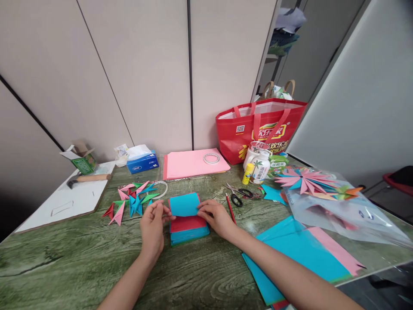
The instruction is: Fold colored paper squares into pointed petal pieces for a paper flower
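Note:
A blue square of paper (184,204) is lifted at its near edge off a small stack of coloured paper squares (189,228) on the green table. My left hand (152,226) pinches the sheet's left edge. My right hand (217,217) pinches its right edge, fingers closed on the paper. A red sheet shows on top of the stack beneath.
Folded paper points (129,202) and a tape ring lie to the left. Scissors (237,194) and a red pencil (230,209) lie right of the stack. Large blue and pink sheets (300,249), a paper flower on plastic (305,180), a red bag (261,127), pink paper (193,163) and a tissue box (142,161) stand around.

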Tool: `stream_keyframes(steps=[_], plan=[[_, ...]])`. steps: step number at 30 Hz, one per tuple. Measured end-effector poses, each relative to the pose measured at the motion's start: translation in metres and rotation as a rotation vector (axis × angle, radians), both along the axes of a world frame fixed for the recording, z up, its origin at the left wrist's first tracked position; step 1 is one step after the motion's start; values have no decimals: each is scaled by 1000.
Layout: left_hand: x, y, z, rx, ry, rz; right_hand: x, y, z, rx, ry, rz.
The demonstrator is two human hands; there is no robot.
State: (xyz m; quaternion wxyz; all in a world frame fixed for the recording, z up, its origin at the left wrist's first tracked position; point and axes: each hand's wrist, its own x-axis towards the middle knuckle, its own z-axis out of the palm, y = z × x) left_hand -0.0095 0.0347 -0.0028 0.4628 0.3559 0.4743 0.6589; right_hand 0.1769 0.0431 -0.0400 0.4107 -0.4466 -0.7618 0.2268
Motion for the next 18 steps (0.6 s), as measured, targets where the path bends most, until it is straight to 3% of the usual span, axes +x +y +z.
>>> stream_keyframes(steps=[3,8,13,18], plan=[[1,-1,-1,-37,24,-57,-1,-1,1,34,99,-75],[8,-6,1,-118,71,-229,-1,-4,3,-89,300,-159],[15,-15,9,-76,53,-329,-2,-7,7,-63,366,-119],[10,-14,4,-183,147,-378,-3,-12,12,-7,309,-74]])
